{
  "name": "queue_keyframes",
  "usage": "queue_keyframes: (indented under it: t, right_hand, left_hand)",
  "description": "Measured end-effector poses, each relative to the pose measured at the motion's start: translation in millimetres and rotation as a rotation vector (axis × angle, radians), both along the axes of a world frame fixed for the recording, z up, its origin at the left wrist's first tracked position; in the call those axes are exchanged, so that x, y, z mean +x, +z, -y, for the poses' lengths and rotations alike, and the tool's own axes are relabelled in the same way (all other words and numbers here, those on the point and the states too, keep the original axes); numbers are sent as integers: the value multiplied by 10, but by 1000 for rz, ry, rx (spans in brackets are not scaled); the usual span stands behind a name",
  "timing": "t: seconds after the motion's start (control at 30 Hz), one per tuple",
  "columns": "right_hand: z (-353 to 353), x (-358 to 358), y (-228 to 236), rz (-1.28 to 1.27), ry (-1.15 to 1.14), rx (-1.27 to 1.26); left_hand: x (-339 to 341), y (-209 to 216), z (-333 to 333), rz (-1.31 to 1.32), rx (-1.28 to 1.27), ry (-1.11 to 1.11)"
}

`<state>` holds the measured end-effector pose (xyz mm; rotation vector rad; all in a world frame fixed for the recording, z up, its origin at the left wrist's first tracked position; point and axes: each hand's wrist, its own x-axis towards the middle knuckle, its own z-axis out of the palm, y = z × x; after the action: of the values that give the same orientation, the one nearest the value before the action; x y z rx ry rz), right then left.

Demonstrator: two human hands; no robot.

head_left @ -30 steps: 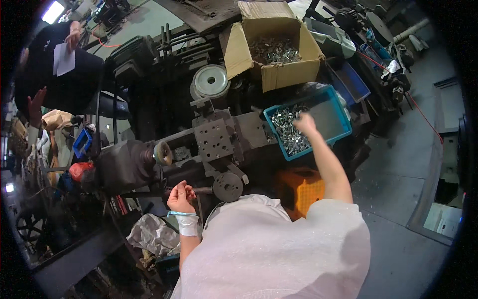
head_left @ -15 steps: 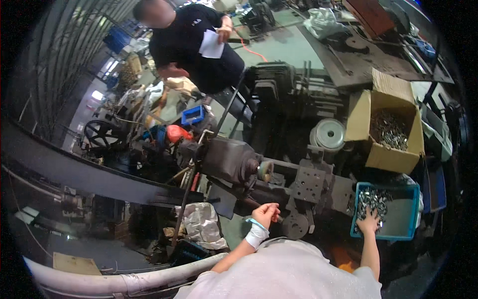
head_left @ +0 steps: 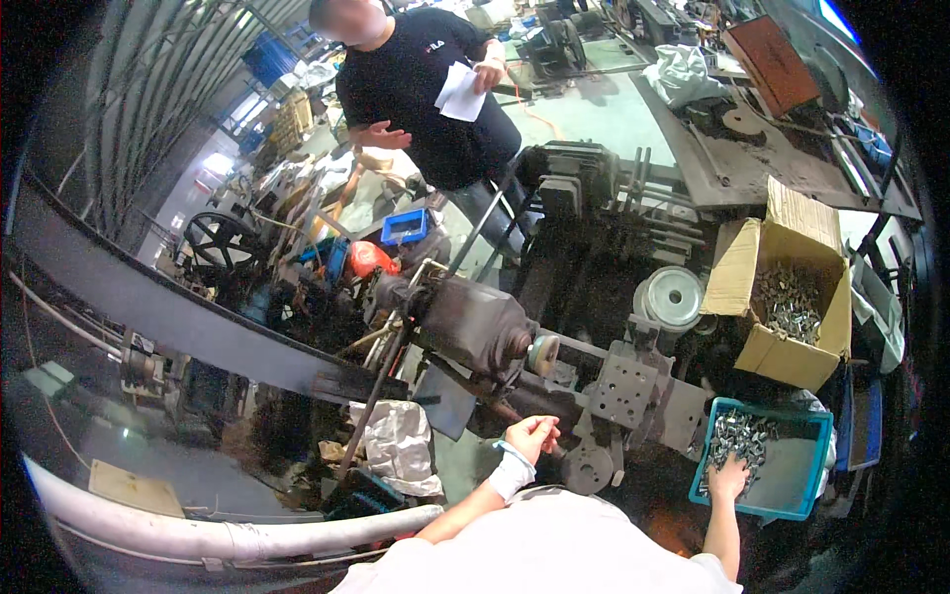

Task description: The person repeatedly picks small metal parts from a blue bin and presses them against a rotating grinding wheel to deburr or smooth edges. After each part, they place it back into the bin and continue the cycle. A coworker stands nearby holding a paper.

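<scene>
My left hand (head_left: 532,439), with a white wrap at its wrist, hovers near the machine's round flange (head_left: 588,468). Its fingertips are pressed together; whatever they may hold is too small to make out. My right hand (head_left: 729,479) reaches into a teal plastic bin (head_left: 823,465) at the right. Small shiny metal parts (head_left: 740,436) are heaped along the bin's left side, and the right fingers, slightly apart, touch them. Some fingertips are hidden among the parts. Beyond my left hand sits the dark machine's spindle head (head_left: 475,332) with a round brassy end (head_left: 542,354).
A drilled metal block (head_left: 625,384) stands between my hands on the machine. Behind the bin, an open cardboard box (head_left: 792,366) holds more metal parts. A person in black (head_left: 426,99) stands across the machine with white paper (head_left: 460,92). A pale pipe (head_left: 237,540) runs at lower left.
The view has shifted, so the scene sits lower. My right hand's fingers have drawn in from a wider spread among the parts. The other person's free hand has lifted, palm showing.
</scene>
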<state>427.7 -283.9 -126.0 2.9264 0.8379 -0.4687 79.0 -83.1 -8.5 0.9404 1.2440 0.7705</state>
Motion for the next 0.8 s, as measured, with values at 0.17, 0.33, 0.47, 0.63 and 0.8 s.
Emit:
queue_keyframes:
  t: [0.17,0.33,0.47,0.63,0.8]
  right_hand:
    - [-60,56,-47,45,23,-76]
    - [-56,17,-75,78,-10,-26]
    - [-96,-74,-97,118,-41,-37]
    - [105,74,-492,182,32,80]
    - [94,120,-458,171,25,114]
  left_hand:
    - [3,91,-29,-12,-20,2]
    - [-44,36,-44,-43,12,-18]
    - [-68,8,-14,-21,-42,6]
    - [-66,-37,4,-17,-43,-17]
    - [-126,-86,27,1,-44,-17]
